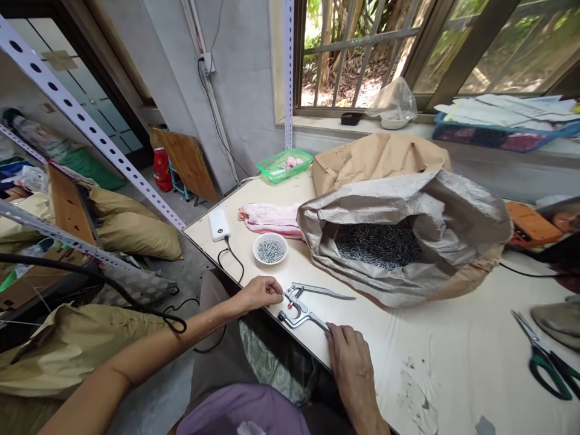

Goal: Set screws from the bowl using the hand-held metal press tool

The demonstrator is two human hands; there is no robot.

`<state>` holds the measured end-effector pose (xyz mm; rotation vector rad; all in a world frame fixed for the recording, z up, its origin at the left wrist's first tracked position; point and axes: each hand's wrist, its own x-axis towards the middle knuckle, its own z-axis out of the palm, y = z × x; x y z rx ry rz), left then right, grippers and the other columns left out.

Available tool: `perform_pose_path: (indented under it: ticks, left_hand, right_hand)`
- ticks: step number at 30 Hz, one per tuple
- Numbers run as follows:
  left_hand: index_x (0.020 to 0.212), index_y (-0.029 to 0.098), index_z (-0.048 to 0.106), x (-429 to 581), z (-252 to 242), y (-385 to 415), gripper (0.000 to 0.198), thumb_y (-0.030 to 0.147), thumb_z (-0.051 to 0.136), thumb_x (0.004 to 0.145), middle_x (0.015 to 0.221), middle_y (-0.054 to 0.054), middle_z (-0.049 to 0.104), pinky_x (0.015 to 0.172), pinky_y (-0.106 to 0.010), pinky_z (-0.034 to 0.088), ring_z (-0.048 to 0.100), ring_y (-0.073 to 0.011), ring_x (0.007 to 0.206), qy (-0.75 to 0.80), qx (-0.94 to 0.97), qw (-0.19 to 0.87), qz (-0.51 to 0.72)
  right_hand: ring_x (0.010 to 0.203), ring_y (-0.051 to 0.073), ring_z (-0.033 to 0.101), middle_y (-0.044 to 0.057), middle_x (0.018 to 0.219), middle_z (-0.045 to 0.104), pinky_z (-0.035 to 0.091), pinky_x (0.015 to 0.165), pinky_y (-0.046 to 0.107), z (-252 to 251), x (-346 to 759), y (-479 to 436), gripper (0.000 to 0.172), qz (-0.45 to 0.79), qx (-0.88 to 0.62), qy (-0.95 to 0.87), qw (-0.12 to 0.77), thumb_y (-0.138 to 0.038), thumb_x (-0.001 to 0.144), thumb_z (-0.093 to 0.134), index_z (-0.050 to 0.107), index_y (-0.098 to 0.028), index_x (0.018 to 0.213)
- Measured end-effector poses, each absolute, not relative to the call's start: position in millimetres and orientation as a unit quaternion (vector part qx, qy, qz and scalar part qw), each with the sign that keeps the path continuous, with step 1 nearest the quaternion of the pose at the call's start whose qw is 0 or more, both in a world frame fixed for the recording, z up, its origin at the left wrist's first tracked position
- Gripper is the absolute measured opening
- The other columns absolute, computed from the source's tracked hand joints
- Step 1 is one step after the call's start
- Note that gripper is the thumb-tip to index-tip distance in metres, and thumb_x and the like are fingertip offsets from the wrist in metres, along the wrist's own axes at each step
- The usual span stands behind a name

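Note:
Silver hand pliers (pixel 302 304) with spread handles lie near the table's front edge. My right hand (pixel 351 356) grips the lower handle of the pliers. My left hand (pixel 261 292) has its fingertips pinched at the pliers' head, on something too small to make out. Behind the hands stands a small white bowl (pixel 270 248) holding several small metal parts. A large open sack (pixel 399 241) full of dark metal pieces sits to the right of the bowl.
A white power bank (pixel 219 224) with a cable, a pink cloth (pixel 268 218) and a green basket (pixel 284 165) lie at the back left. Green-handled scissors (pixel 546 356) rest at the right edge. A perforated shelf frame (pixel 90 130) and stuffed bags (pixel 136 232) stand left of the table.

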<state>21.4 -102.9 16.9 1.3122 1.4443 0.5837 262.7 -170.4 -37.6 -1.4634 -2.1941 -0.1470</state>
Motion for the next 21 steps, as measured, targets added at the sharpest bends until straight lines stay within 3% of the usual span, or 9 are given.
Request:
perform_pose_path:
  ticks: [6, 13, 21]
  left_hand:
    - [0.073, 0.012, 0.065, 33, -2, -115, 0.02, 0.029, 0.064, 0.064, 0.064, 0.0, 0.059, 0.056, -0.021, 0.036, 0.05, -0.0112, 0.06, 0.596, 0.543, 0.542, 0.235]
    - [0.069, 0.012, 0.068, 39, -3, -114, 0.017, 0.024, 0.059, 0.064, 0.072, -0.003, 0.066, 0.06, -0.021, 0.039, 0.056, -0.0141, 0.067, 0.63, 0.602, 0.47, 0.144]
    - [0.063, 0.011, 0.067, 41, 3, -105, 0.017, 0.025, 0.058, 0.06, 0.054, 0.002, 0.055, 0.052, -0.021, 0.032, 0.046, -0.0103, 0.054, 0.648, 0.582, 0.485, 0.077]
  right_hand:
    - [0.071, 0.017, 0.046, 0.004, 0.076, 0.055, 0.035, 0.066, 0.03, -35, 261, -171, 0.017, -0.051, -0.543, -0.802, 0.243, -0.021, 0.091, 0.041, 0.057, -0.019, 0.094]
    - [0.069, 0.016, 0.044, 0.004, 0.075, 0.053, 0.033, 0.064, 0.029, -37, 261, -173, 0.021, -0.053, -0.542, -0.799, 0.254, -0.022, 0.093, 0.037, 0.057, -0.019, 0.096]
    - [0.07, 0.017, 0.044, 0.004, 0.075, 0.052, 0.033, 0.064, 0.03, -41, 260, -175, 0.019, -0.05, -0.548, -0.795, 0.256, -0.018, 0.091, 0.039, 0.057, -0.019, 0.095]
